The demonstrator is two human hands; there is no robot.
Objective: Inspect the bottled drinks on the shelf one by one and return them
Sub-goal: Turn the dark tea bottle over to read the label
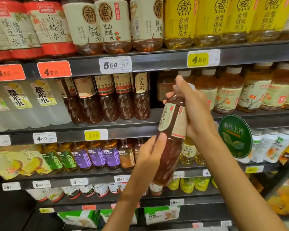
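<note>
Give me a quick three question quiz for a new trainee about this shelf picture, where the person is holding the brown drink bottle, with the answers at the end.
1. True or false: both hands hold the brown bottle.
2. Which hand is at the bottle's neck? A) left hand B) right hand
3. Fill in: the gap in the row of matching brown bottles lies at the row's ____ end.

Key:
1. True. Each hand has fingers curled round it.
2. B. The right hand grips near the cap, the left holds the lower body.
3. Right. A dark empty slot shows just right of the last matching bottle, on the middle shelf.
</note>
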